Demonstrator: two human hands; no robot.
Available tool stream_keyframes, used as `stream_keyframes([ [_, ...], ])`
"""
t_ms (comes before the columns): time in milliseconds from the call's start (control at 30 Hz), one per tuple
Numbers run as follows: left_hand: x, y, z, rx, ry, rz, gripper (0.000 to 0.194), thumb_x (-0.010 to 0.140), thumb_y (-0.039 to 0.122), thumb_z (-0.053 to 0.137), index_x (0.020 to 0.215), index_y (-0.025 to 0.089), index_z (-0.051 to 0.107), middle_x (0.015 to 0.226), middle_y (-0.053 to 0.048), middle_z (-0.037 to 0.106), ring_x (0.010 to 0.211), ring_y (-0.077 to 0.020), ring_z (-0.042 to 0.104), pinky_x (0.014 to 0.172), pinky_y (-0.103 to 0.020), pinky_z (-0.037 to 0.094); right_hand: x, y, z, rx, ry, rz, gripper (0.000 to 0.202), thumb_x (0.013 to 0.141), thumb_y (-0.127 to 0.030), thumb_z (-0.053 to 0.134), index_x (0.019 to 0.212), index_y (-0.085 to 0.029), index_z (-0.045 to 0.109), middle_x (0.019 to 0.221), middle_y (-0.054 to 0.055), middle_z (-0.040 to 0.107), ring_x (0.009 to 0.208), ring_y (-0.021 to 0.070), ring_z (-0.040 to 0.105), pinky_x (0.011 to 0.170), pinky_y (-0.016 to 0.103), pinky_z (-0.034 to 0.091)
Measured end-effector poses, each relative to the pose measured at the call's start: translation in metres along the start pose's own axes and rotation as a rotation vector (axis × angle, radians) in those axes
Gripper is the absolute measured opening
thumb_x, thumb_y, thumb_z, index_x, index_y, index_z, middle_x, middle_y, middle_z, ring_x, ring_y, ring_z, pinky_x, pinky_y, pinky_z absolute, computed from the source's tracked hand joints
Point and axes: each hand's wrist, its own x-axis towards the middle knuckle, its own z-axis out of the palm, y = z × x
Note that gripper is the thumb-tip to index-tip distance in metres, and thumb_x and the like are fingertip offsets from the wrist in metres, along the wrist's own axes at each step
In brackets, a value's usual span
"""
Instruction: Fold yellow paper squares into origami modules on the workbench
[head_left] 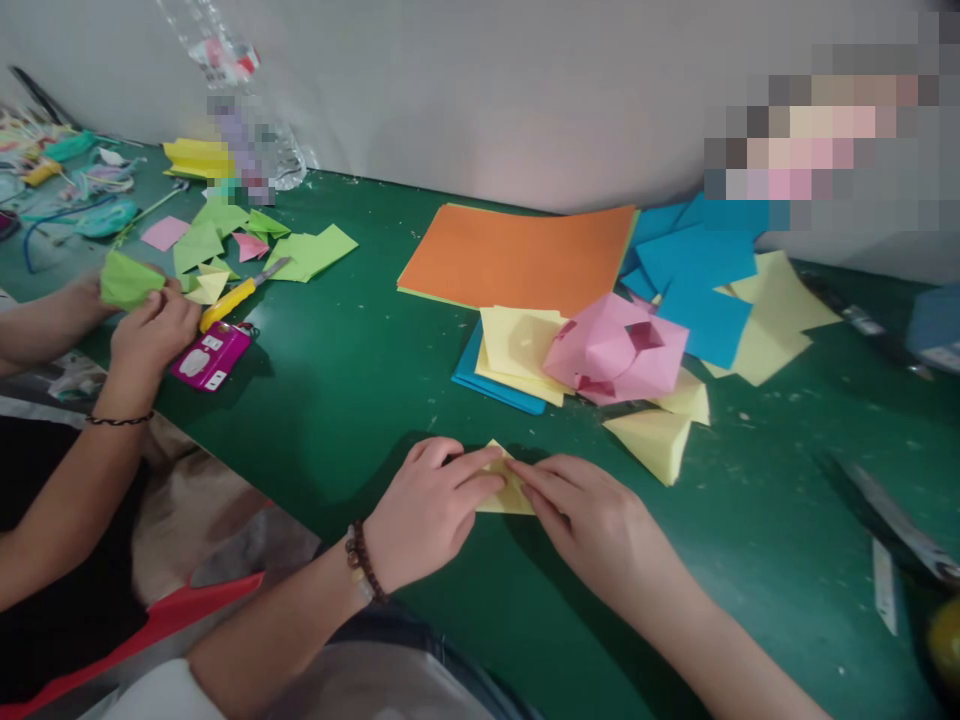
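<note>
A small folded piece of yellow paper (508, 492) lies on the green table (337, 350) near its front edge. My left hand (439, 510) grips its left side, fingers bent on the sheet, with a beaded bracelet at the wrist. From the right, my right hand (592, 515) pinches the same paper with thumb and forefinger, close to my left fingertips. Just behind my hands are a stack of yellow squares (521, 345) on blue paper (499, 385), a pink folded paper shape (619, 350) with openings, and a yellow folded piece (652, 440).
Orange sheets (517, 255) and blue sheets (705, 290) lie farther back. At the left, another person's hands (161, 325) hold green paper (131, 282) near a yellow cutter (229, 303) and a magenta case (212, 357). Scissors (892, 515) lie at the right.
</note>
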Motion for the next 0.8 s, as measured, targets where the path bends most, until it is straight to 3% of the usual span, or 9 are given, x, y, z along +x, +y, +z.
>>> stream_keyframes([
  [200,0.002,-0.002,-0.003,-0.043,0.001,-0.031,0.039,0.090,0.010,0.046,0.126,0.021,0.053,0.136,-0.002,0.055,0.103,-0.0210,0.045,0.092,-0.039,0.043,0.000,0.000,0.002,-0.015,0.018,-0.013,0.028,0.096,-0.018,0.042,0.104,-0.015,0.069,0.082,0.007,0.067,0.072,0.0145,0.062,0.065,0.027,0.053],
  [300,0.007,-0.006,-0.009,-0.059,-0.018,-0.040,0.041,0.094,0.013,0.042,0.134,0.021,0.047,0.111,-0.006,0.065,0.100,-0.0208,0.049,0.088,-0.037,0.044,-0.001,0.001,0.004,-0.019,0.017,-0.011,0.027,0.095,-0.017,0.043,0.102,-0.016,0.069,0.083,0.006,0.067,0.073,0.0142,0.061,0.067,0.027,0.052],
  [400,0.011,-0.011,-0.013,-0.016,-0.032,-0.022,0.038,0.095,0.014,0.043,0.132,0.022,0.049,0.093,-0.005,0.065,0.097,-0.0214,0.052,0.085,-0.037,0.044,-0.004,-0.001,0.002,-0.087,0.046,-0.039,0.024,0.095,-0.017,0.044,0.101,-0.016,0.068,0.083,0.006,0.066,0.073,0.0140,0.059,0.068,0.027,0.048],
  [567,0.012,-0.013,-0.012,0.065,-0.021,0.014,0.037,0.092,0.012,0.045,0.128,0.020,0.052,0.093,-0.006,0.064,0.096,-0.0215,0.051,0.086,-0.038,0.044,-0.003,-0.020,-0.003,-0.403,0.147,-0.076,0.015,0.090,-0.016,0.052,0.081,-0.018,0.064,0.077,0.005,0.060,0.072,0.0175,0.049,0.064,0.031,0.035],
  [667,0.010,-0.013,-0.009,0.082,-0.009,0.018,0.042,0.089,0.009,0.048,0.129,0.020,0.051,0.090,-0.005,0.063,0.096,-0.0218,0.051,0.085,-0.038,0.044,0.001,-0.037,0.005,-0.418,0.100,-0.113,0.021,0.087,-0.013,0.053,0.068,-0.019,0.058,0.064,0.003,0.052,0.064,0.0174,0.042,0.060,0.032,0.029],
  [800,0.009,-0.015,-0.007,0.090,0.008,0.030,0.043,0.087,0.009,0.049,0.128,0.020,0.052,0.091,-0.006,0.065,0.096,-0.0220,0.051,0.086,-0.038,0.044,0.001,-0.054,0.021,-0.376,0.114,-0.111,0.024,0.088,-0.011,0.050,0.067,-0.018,0.057,0.061,0.002,0.052,0.061,0.0171,0.044,0.058,0.032,0.030],
])
